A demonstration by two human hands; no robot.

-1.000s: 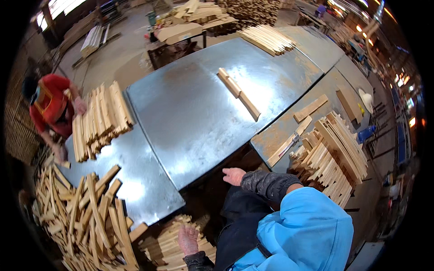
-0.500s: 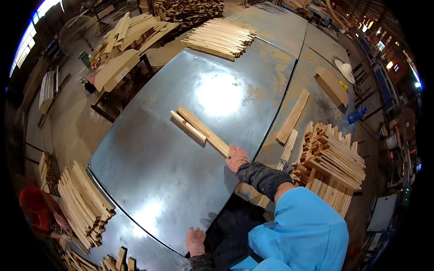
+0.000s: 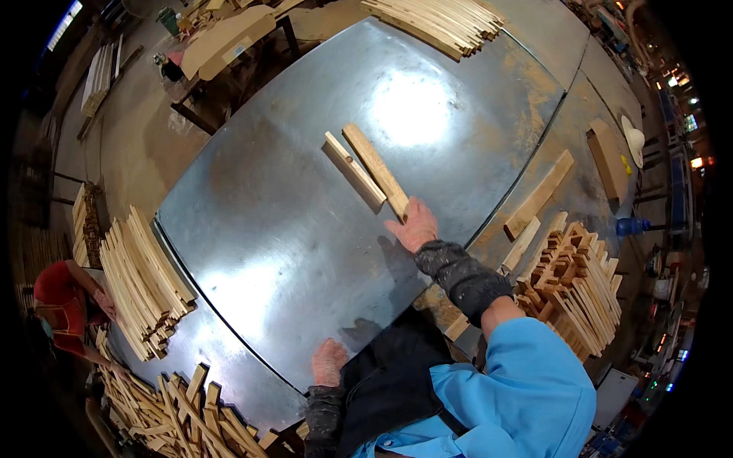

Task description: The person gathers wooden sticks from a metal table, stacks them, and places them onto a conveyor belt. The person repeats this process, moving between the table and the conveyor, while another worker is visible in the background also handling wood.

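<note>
Right hand [image 3: 413,227] rests, fingers extended, on the near end of a short wooden board [image 3: 375,169]; whether the fingers curl under its edge is hidden by the back of the hand. The board lies flat near the middle of the metal table [image 3: 290,229], just beside a thinner strip [image 3: 353,170]; contact between the two cannot be made out. Left hand [image 3: 329,362] lies palm-down and empty on the table's near edge, its wrist cut off by dark clothing. A criss-cross stack of slats [image 3: 576,286] stands at right. Another person [image 3: 65,305], partly cropped, works at left beside a slat pile [image 3: 145,278].
</note>
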